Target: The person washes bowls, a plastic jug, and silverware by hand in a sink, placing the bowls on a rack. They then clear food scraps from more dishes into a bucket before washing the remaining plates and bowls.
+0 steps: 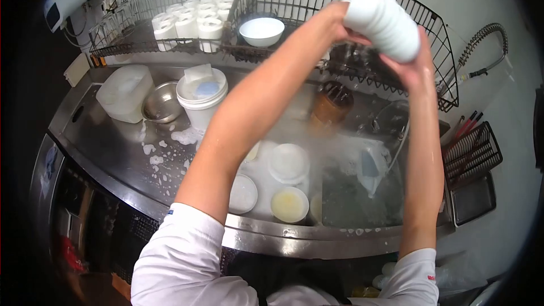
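Both my hands hold a stack of nested white bowls (382,20), tilted, up in front of the wire dish rack. My left hand (343,25) is closed on the stack's left end, partly hidden behind it. At the lower right end, my right hand (412,69) cups the stack with the thumb side against it. Drops of water show in the air under the bowls. A single white bowl (262,32) rests in the rack (249,0), left of my hands. Below them a brown container with utensils (331,102) stands by the sink.
Several white cups (187,25) stand in the rack. The left sink basin holds white bowls (289,204) in suds; the right basin (362,204) holds water. A white bucket (202,107), metal bowl (162,102) and plastic tub (124,93) sit left. A coiled spray hose (481,42) hangs right.
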Demonstrator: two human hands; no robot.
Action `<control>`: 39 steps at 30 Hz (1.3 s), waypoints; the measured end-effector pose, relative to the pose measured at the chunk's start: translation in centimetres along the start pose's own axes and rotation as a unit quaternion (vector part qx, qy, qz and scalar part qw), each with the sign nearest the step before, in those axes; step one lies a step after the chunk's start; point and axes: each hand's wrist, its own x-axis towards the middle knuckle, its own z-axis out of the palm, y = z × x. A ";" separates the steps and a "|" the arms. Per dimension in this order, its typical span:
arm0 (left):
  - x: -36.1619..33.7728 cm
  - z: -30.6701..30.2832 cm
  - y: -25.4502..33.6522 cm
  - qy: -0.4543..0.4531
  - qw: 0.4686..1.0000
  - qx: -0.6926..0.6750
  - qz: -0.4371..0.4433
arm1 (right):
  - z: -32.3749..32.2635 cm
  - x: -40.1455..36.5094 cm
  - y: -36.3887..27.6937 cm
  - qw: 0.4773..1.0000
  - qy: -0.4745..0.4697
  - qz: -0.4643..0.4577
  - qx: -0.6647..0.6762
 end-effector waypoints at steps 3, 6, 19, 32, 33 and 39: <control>7.6 -9.2 -1.1 -0.023 0.997 0.066 0.030 | 3.4 6.5 3.6 0.997 -0.040 0.065 0.008; 4.9 -11.0 0.6 0.108 0.994 0.011 0.012 | 6.0 12.1 7.7 0.985 -0.128 0.104 -0.045; 7.4 -22.4 1.3 0.258 0.637 0.723 -0.068 | 11.1 17.4 12.5 0.964 -0.102 0.095 -0.225; -0.7 -18.1 3.8 0.039 0.508 0.850 -0.131 | 13.1 17.2 12.1 0.941 -0.102 0.029 -0.322; -2.0 -17.6 3.9 0.038 0.487 0.863 -0.130 | 13.4 16.9 11.9 0.939 -0.101 0.023 -0.327; -6.3 -18.6 0.6 0.228 0.519 0.802 0.189 | 15.8 16.7 13.1 0.941 -0.112 0.040 -0.317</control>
